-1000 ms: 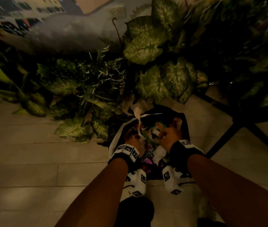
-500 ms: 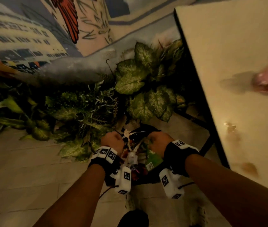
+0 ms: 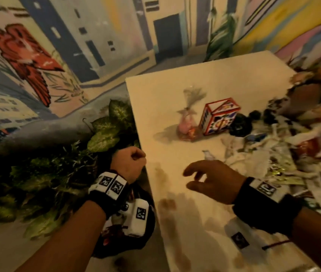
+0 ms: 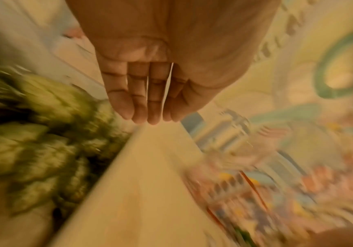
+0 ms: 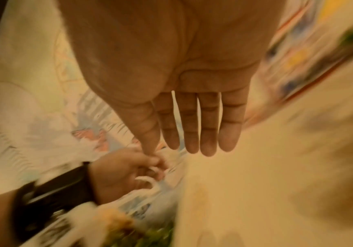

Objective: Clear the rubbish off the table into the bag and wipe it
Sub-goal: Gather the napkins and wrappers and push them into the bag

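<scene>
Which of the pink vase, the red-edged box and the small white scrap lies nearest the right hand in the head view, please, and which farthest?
From the right hand:
1. Small white scrap, just beyond the fingers.
2. Pink vase, farther up the table.
3. Red-edged box, right of the vase; these two are nearly level.

Your cream table (image 3: pixel 175 91) carries brown stains (image 3: pixel 167 205) just below your right fingers (image 3: pixel 193 169), a heap of torn rubbish (image 3: pixel 273 154) to their right, and a red-edged box (image 3: pixel 218 116) beside a pink pouch (image 3: pixel 186 124) beyond them.
</scene>
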Tool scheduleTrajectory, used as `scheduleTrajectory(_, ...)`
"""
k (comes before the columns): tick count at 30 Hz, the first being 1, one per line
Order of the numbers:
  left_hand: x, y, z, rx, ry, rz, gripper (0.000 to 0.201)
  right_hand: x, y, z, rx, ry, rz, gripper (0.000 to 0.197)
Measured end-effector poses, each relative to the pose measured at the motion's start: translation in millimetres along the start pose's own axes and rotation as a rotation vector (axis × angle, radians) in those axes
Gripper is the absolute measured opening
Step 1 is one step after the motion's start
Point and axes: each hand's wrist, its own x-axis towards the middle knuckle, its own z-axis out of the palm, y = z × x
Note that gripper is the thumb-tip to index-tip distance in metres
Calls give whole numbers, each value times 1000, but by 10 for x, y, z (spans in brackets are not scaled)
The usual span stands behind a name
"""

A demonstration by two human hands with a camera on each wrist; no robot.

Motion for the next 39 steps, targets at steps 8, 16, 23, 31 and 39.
scheduleTrajectory(8, -263, 985, 1025, 156, -266, 99, 33, -719, 1261, -779, -160, 196, 232, 38)
scheduleTrajectory(16, -142, 1209, 1559, 401, -569, 171, 105, -654, 1486, -691, -247, 20, 292, 101)
scheduleTrajectory(23, -150, 1177, 1823, 451, -422, 152, 50, -304, 1476, -371, -449, -72, 326, 100)
scheduleTrajectory(31, -105, 1124, 1816, 426, -335, 195, 22, -153, 1561, -411, -220, 71, 295, 49)
scheduleTrajectory(39, -99, 1245, 1393, -7, -225, -44, 15, -220, 1570, -721, 25, 252, 304, 24)
